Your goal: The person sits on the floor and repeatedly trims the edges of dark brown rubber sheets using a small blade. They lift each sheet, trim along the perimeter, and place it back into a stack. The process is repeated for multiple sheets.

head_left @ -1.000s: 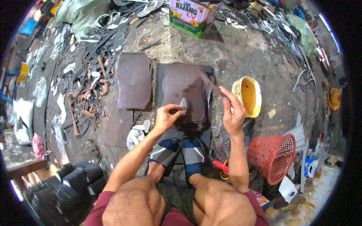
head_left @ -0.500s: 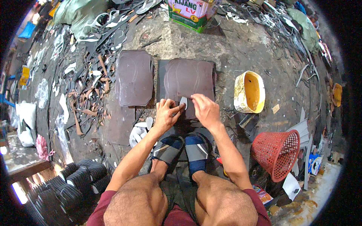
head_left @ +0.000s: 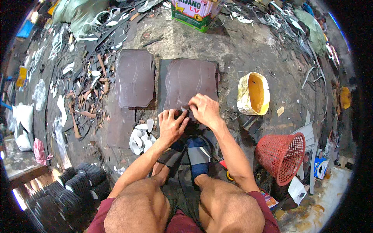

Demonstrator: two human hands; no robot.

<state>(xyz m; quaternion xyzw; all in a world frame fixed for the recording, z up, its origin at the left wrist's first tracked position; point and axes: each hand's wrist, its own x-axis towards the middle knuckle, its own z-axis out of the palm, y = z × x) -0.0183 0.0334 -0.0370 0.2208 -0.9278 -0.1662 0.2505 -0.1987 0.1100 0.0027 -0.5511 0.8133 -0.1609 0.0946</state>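
Observation:
A stack of dark brown sheets (head_left: 190, 79) with pale curved lines lies in front of me. At its near edge my left hand (head_left: 170, 125) rests with fingers apart, thumb and index fingertips against a small light grey piece (head_left: 184, 110). Most of that piece is hidden between my hands. My right hand (head_left: 206, 110) bends over the same edge, its fingers pinched together close to the grey piece. What that pinch holds, if anything, is hidden. Beside my left wrist sits a pile of pale oval pieces (head_left: 136, 140).
A second brown stack (head_left: 135, 79) lies to the left, near scattered scraps (head_left: 91, 93). Right of my hands stand a yellow-stained tub (head_left: 243, 93) and a tilted red basket (head_left: 268, 149). A metal can (head_left: 194, 15) is at the far side; black sole-shaped pieces (head_left: 74, 190) are stacked lower left.
My right hand has come left and slightly closer to my left hand. The grey piece, plainly visible before, is now mostly covered. The whole view has shifted slightly.

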